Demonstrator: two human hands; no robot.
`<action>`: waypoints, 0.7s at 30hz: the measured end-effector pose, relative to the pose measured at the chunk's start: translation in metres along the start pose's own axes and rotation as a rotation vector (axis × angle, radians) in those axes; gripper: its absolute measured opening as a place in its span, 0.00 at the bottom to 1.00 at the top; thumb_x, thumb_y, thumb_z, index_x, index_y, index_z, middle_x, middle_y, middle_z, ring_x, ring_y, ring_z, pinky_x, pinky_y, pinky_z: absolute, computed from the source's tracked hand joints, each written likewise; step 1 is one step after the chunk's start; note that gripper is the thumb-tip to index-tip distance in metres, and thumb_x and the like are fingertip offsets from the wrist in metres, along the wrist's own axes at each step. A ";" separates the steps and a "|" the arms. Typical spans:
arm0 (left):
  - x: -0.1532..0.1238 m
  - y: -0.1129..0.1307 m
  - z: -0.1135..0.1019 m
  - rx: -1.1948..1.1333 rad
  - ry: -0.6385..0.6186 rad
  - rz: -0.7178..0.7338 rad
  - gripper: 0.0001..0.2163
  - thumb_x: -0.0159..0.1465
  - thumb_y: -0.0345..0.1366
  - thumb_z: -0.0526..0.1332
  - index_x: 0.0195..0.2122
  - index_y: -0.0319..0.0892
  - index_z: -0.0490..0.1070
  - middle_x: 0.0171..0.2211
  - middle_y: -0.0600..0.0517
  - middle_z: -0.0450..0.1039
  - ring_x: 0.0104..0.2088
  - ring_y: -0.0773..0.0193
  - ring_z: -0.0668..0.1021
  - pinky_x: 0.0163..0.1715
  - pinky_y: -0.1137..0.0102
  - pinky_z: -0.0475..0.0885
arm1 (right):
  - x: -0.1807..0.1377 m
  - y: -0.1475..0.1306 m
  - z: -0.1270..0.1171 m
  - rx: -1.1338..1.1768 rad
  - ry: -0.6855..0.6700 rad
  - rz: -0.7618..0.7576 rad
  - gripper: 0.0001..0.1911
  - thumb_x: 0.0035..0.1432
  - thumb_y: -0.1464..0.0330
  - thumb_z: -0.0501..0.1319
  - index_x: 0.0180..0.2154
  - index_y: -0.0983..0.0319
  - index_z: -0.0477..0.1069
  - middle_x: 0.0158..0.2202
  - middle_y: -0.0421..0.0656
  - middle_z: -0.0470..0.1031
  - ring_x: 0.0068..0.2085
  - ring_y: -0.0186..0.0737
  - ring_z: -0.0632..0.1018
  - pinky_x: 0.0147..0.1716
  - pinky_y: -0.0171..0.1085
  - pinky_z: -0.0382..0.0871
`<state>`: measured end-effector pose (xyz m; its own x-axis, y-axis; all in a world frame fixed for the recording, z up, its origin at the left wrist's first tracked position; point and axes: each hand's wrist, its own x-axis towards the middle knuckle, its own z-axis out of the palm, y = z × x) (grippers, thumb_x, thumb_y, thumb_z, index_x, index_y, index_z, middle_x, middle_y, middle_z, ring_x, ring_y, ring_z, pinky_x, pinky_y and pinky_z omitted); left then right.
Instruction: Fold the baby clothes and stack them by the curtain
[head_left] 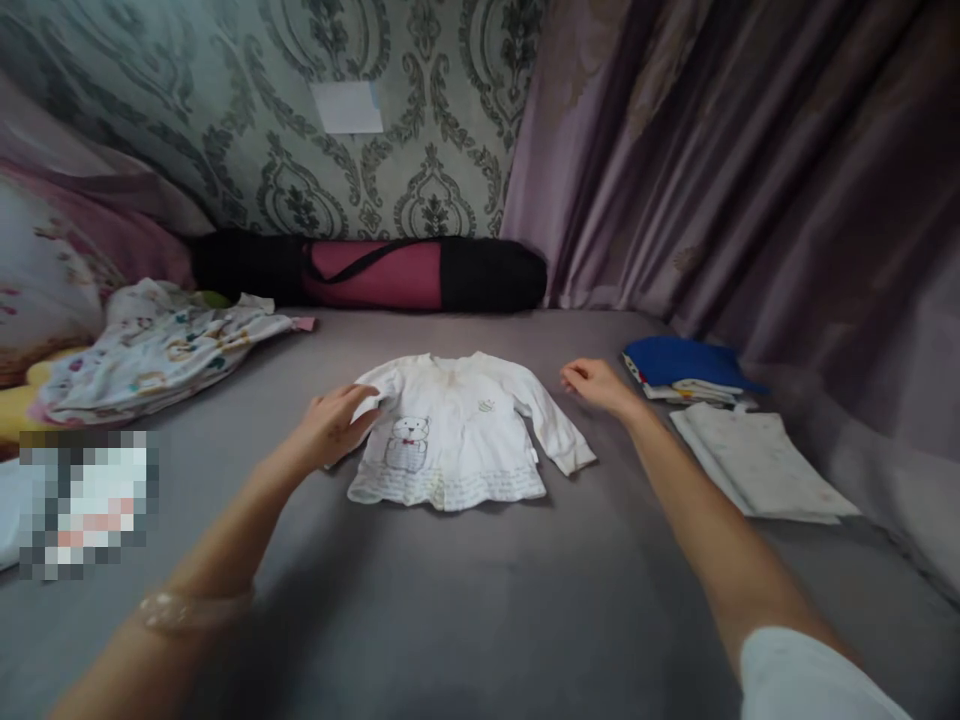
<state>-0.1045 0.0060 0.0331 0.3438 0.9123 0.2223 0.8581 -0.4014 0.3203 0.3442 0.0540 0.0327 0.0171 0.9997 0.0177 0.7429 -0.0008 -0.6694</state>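
A small white long-sleeved baby shirt (465, 430) lies spread on the grey sheet, neckline towards the wall and sleeves out to both sides. It bears a bear print at lower left and a line of writing along the hem. Over its left sleeve is my left hand (337, 425), fingers stretched and thumb apart, partly covering that sleeve; whether it touches the cloth I cannot tell. Off the shirt's right side, above the other sleeve, my right hand (595, 382) has its fingers curled in, with nothing seen in them.
Folded clothes with a blue piece (686, 362) on top sit at right, beside a folded white cloth (769, 460). A rumpled printed garment (172, 350) lies at left. A long black and pink bag (375, 272) rests along the wall, near purple curtains (600, 150).
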 end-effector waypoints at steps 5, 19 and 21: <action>-0.063 0.015 0.017 -0.109 0.126 -0.089 0.15 0.63 0.48 0.51 0.43 0.45 0.69 0.38 0.46 0.71 0.33 0.58 0.74 0.36 0.64 0.69 | -0.065 0.016 -0.004 -0.241 -0.131 0.096 0.15 0.59 0.62 0.57 0.31 0.66 0.75 0.27 0.44 0.77 0.28 0.35 0.75 0.25 0.30 0.62; -0.085 0.041 0.051 -0.123 0.409 -0.378 0.16 0.64 0.49 0.47 0.36 0.44 0.67 0.35 0.46 0.73 0.40 0.54 0.76 0.45 0.60 0.70 | -0.064 0.013 -0.004 -0.213 -0.135 0.031 0.07 0.49 0.65 0.62 0.27 0.63 0.70 0.23 0.38 0.71 0.25 0.31 0.69 0.23 0.29 0.56; -0.085 0.044 0.052 -0.101 0.413 -0.360 0.16 0.64 0.49 0.47 0.36 0.44 0.67 0.35 0.46 0.73 0.40 0.54 0.76 0.44 0.61 0.70 | -0.055 0.014 -0.013 -0.129 -0.052 0.037 0.06 0.50 0.66 0.61 0.28 0.63 0.70 0.24 0.38 0.71 0.25 0.31 0.69 0.23 0.29 0.58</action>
<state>-0.0761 -0.0856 -0.0193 -0.1602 0.8940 0.4183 0.8458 -0.0941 0.5251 0.3623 -0.0010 0.0315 0.0139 0.9989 -0.0456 0.8221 -0.0374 -0.5681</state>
